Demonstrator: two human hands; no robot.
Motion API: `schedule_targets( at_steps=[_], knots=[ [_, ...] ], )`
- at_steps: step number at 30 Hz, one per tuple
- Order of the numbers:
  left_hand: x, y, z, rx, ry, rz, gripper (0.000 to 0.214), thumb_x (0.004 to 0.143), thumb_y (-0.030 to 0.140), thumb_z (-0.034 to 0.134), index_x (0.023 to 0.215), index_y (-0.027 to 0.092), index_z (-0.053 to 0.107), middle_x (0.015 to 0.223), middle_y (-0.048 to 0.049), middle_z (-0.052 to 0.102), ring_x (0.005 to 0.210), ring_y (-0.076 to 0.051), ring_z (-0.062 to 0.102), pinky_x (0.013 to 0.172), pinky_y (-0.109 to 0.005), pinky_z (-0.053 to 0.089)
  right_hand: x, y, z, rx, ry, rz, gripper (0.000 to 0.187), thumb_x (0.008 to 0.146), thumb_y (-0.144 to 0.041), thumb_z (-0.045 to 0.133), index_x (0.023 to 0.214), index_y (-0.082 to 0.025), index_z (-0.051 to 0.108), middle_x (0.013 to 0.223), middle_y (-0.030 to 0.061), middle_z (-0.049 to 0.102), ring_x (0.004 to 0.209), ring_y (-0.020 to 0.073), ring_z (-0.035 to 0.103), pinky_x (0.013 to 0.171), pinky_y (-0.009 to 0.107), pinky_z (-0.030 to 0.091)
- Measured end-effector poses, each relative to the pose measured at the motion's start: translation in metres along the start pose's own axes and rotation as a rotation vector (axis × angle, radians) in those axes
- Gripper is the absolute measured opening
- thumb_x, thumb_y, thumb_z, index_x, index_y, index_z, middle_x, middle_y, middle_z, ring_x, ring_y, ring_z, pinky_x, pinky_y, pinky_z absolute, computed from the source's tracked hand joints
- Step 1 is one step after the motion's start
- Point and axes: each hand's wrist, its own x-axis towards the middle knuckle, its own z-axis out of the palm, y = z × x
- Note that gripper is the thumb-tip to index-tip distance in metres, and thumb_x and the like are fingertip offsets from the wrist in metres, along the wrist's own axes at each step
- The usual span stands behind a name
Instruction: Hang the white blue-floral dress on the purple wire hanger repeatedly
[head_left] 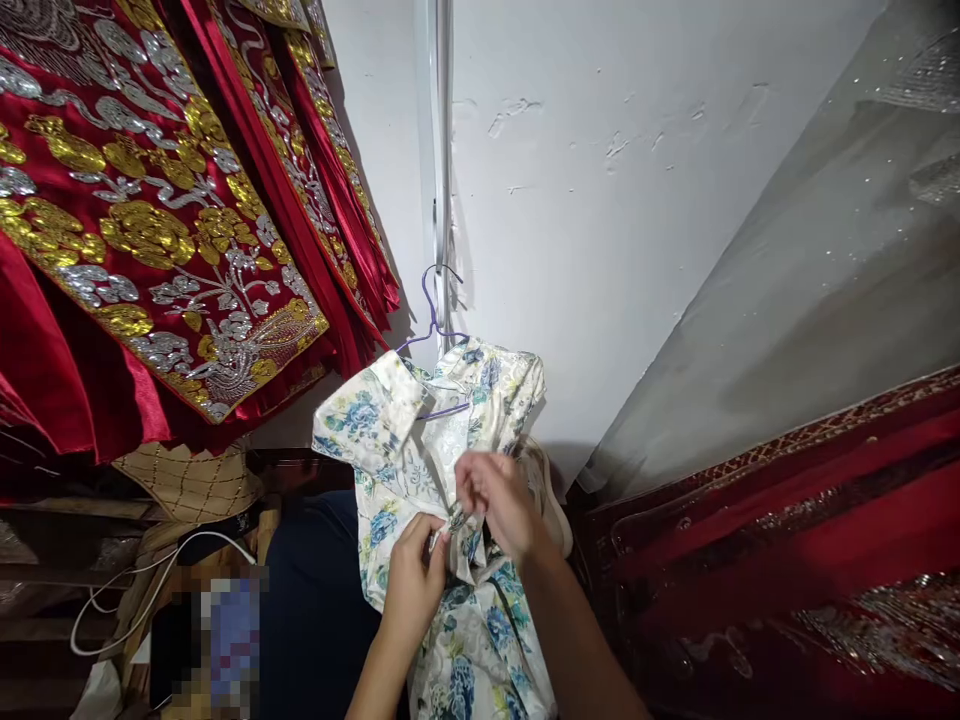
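Observation:
A short-sleeved white dress (382, 525) with blue, green and yellow flowers hangs in front of me on a purple hanger (433, 325). Its front stands open below the collar. My left hand (417, 565) pinches the front edge of the dress between thumb and fingers at about mid-chest. Just above and to the right, my right hand (499, 498) is closed, fingers curled close over the same opening. What lies between the right fingertips is hidden. The lower part of the dress falls between my forearms.
Red garments (150, 230) with gold and silver embroidery hang at the upper left. A sheer, glittering fabric (817, 260) and red cloth (750, 540) fill the right. Behind is a white wall (570, 220) with a metal upright (442, 130). A white cable (154, 575) lies at lower left.

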Motion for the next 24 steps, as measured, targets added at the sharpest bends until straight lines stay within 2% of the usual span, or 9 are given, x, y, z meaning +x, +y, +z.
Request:
schedule_targets(
  at_steps=[2, 5, 8, 9, 12, 14, 16, 20, 24],
  knots=[
    [-0.007, -0.009, 0.001, 0.007, 0.029, -0.062, 0.030, 0.095, 0.043, 0.054, 0.079, 0.019, 0.060, 0.073, -0.0027, 0.056, 0.067, -0.019, 0.052, 0.063, -0.026, 0.038, 0.017, -0.031, -0.003, -0.035, 0.059, -0.092, 0.025, 0.080, -0.028, 0.048, 0.059, -0.019, 0.057, 0.044, -0.0017, 0.054, 0.041, 0.0094, 0.036, 0.043, 0.023, 0.024],
    [-0.012, -0.007, -0.003, -0.055, 0.110, -0.090, 0.030, 0.094, 0.045, 0.055, 0.082, 0.019, 0.062, 0.075, -0.0025, 0.056, 0.069, -0.019, 0.053, 0.066, -0.026, 0.040, 0.022, -0.050, -0.008, -0.204, -0.057, -0.134, 0.027, 0.081, -0.025, 0.049, 0.057, -0.018, 0.058, 0.047, -0.0005, 0.058, 0.042, 0.0090, 0.035, 0.045, 0.023, 0.026],
    [-0.005, 0.011, -0.007, -0.126, 0.160, -0.024, 0.024, 0.095, 0.040, 0.055, 0.093, 0.019, 0.067, 0.087, -0.0056, 0.062, 0.085, -0.022, 0.059, 0.077, -0.028, 0.044, 0.000, -0.015, -0.012, -0.336, -0.186, -0.055, 0.032, 0.088, -0.035, 0.054, 0.062, -0.018, 0.063, 0.053, 0.0008, 0.061, 0.045, 0.0103, 0.041, 0.048, 0.024, 0.030],
    [-0.001, 0.018, -0.009, -0.140, 0.162, 0.004, 0.023, 0.095, 0.038, 0.055, 0.096, 0.019, 0.068, 0.090, -0.0064, 0.063, 0.089, -0.023, 0.060, 0.080, -0.029, 0.044, -0.010, 0.005, -0.013, -0.334, -0.179, -0.021, 0.033, 0.089, -0.039, 0.057, 0.066, -0.018, 0.063, 0.055, 0.0008, 0.061, 0.047, 0.0110, 0.043, 0.049, 0.025, 0.031],
    [0.010, 0.033, -0.010, -0.156, 0.150, 0.078, 0.020, 0.095, 0.032, 0.056, 0.097, 0.019, 0.071, 0.094, -0.0077, 0.065, 0.095, -0.024, 0.061, 0.086, -0.031, 0.045, -0.034, 0.064, -0.015, -0.239, -0.029, 0.015, 0.032, 0.087, -0.049, 0.063, 0.080, -0.018, 0.062, 0.061, 0.0003, 0.060, 0.055, 0.0140, 0.050, 0.054, 0.026, 0.035],
    [0.014, 0.038, -0.009, -0.148, 0.121, 0.110, 0.019, 0.095, 0.030, 0.056, 0.097, 0.020, 0.072, 0.095, -0.0076, 0.066, 0.094, -0.023, 0.061, 0.084, -0.031, 0.046, -0.038, 0.086, -0.014, -0.219, 0.000, -0.010, 0.034, 0.088, -0.051, 0.063, 0.085, -0.018, 0.060, 0.066, 0.0004, 0.059, 0.061, 0.0157, 0.053, 0.058, 0.027, 0.038],
    [0.016, 0.040, -0.008, -0.136, 0.097, 0.127, 0.020, 0.096, 0.028, 0.054, 0.099, 0.020, 0.072, 0.096, -0.0075, 0.065, 0.094, -0.023, 0.061, 0.084, -0.030, 0.046, -0.035, 0.090, -0.012, -0.267, 0.005, -0.062, 0.034, 0.090, -0.051, 0.061, 0.080, -0.019, 0.056, 0.066, -0.0009, 0.055, 0.063, 0.0151, 0.051, 0.059, 0.027, 0.037],
    [0.014, 0.037, -0.009, -0.095, 0.107, 0.137, 0.021, 0.098, 0.026, 0.052, 0.100, 0.020, 0.071, 0.097, -0.0070, 0.064, 0.095, -0.022, 0.061, 0.086, -0.031, 0.045, -0.027, 0.076, -0.010, -0.379, 0.009, -0.172, 0.042, 0.095, -0.051, 0.052, 0.068, -0.020, 0.047, 0.062, -0.0033, 0.042, 0.062, 0.0130, 0.040, 0.059, 0.026, 0.032],
    [0.016, 0.028, -0.012, -0.017, 0.046, 0.196, 0.020, 0.099, 0.024, 0.049, 0.104, 0.020, 0.068, 0.099, -0.0064, 0.062, 0.097, -0.021, 0.059, 0.086, -0.032, 0.045, -0.029, 0.075, -0.010, -0.275, -0.007, -0.115, 0.042, 0.098, -0.054, 0.046, 0.073, -0.020, 0.051, 0.058, -0.0044, 0.042, 0.056, 0.0120, 0.040, 0.057, 0.026, 0.032]
  ],
)
